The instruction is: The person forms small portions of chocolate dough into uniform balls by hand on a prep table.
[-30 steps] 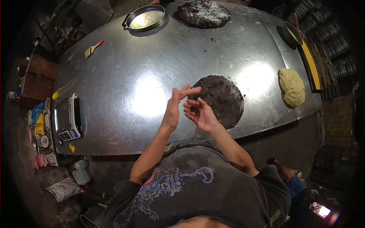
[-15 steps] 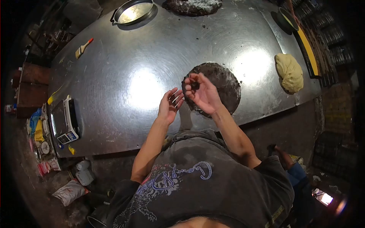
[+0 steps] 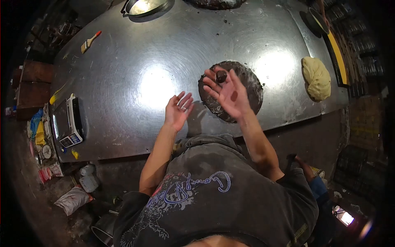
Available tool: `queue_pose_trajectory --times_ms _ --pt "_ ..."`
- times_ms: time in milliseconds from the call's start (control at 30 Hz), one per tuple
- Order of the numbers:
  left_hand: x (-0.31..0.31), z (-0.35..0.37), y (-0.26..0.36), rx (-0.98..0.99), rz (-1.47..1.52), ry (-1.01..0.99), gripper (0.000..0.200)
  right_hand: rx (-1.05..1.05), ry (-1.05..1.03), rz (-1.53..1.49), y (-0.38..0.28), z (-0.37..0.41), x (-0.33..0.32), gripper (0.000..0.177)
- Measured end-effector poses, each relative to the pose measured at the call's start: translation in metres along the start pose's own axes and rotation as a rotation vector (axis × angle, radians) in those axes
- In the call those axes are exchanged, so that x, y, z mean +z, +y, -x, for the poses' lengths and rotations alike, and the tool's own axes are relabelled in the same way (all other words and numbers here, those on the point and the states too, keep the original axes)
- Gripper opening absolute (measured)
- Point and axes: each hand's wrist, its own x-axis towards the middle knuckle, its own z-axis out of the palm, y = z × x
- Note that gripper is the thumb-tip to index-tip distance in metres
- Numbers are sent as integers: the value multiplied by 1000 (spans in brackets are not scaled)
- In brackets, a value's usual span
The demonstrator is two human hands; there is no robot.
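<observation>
A small dark dough ball (image 3: 221, 76) shows at the fingers of my right hand (image 3: 232, 99), which is turned palm up with its fingers spread. An oval dark spot lies on that palm. Beneath this hand in the view is a round, flat slab of dark brown dough (image 3: 252, 82), dusted with white flour at its edge. My left hand (image 3: 177, 113) is to the left of the slab, palm up, its fingers slightly bent and apart, with nothing in it.
On the metal table (image 3: 123, 82) are a brush (image 3: 90, 42), a digital scale (image 3: 72, 123), a round pan (image 3: 144, 7), more dark dough (image 3: 218, 3) and pale yellow dough (image 3: 317, 79). A second pan (image 3: 317, 21) is at the far right. Part of a person's leg (image 3: 306, 171) shows behind me.
My right hand has opened from a curl, and the dark ball now shows farther out at its fingers. My left hand has shifted slightly left, apart from the right. The view has tilted a little.
</observation>
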Motion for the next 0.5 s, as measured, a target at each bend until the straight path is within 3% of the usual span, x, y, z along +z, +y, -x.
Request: queue_pose_trajectory --times_ms 100,133,233,333,367,500 --pt "31 1 -8 -136 110 -202 45 -11 417 58 36 -9 -75 39" --pt "41 -2 -14 -193 119 -292 46 0 430 109 42 -9 -102 38" --pt "63 -45 -35 -211 76 -263 47 46 474 190 54 7 -153 37" --pt "112 -28 -24 -36 -278 -369 50 51 508 109 46 26 -159 38" --pt "131 -12 -18 18 -340 -470 61 74 511 83 44 30 -152 38" --pt "128 0 -19 269 -800 -616 75 55 371 -124 35 33 -94 37"
